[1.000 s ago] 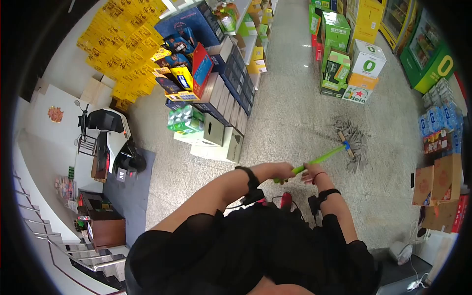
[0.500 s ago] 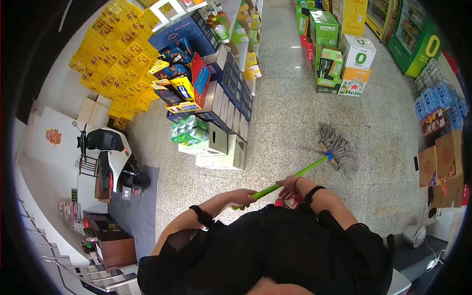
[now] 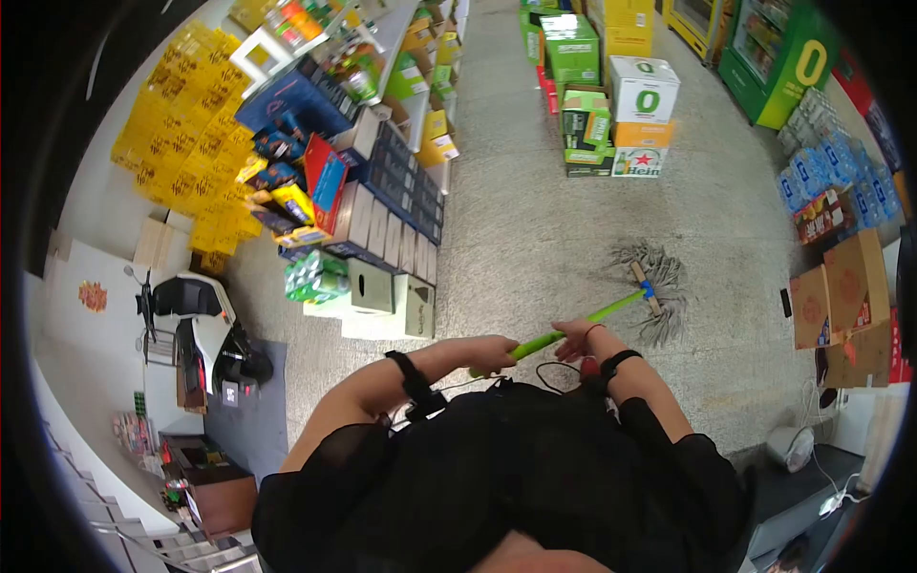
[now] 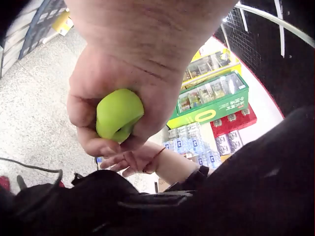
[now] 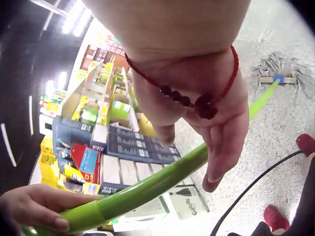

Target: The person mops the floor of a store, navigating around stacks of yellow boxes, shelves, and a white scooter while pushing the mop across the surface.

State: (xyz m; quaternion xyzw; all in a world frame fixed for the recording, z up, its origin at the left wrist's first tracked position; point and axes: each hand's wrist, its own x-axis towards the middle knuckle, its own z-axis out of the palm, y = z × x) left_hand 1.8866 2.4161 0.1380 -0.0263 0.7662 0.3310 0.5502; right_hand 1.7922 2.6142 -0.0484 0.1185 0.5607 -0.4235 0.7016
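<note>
A mop stretches away from me, its grey string head [image 3: 666, 323] spread on the floor below a wooden bar with a blue clip. My left hand [image 3: 493, 353] grips the upper end of the green handle [image 3: 616, 307]. The left wrist view shows those fingers curled round the handle's rounded end [image 4: 119, 110]. Further down the handle is my right hand [image 3: 576, 337], wearing a red string bracelet. In the right wrist view its fingers [image 5: 226, 147] hang fairly straight beside the handle, which passes behind the hand, with the thumb on the other side.
Stacked cartons [image 3: 387, 315] and a shelf of goods stand on the left, beside a parked scooter [image 3: 205, 320]. Ahead are beer boxes [image 3: 642, 105]. Along the right side are a green fridge [image 3: 778, 67], water packs [image 3: 821, 172] and brown cartons [image 3: 850, 282]. A cable crosses near my feet.
My hands are further apart along the handle than a second ago. The mop head has moved rightward relative to the beer boxes and a little nearer. The head view has shifted.
</note>
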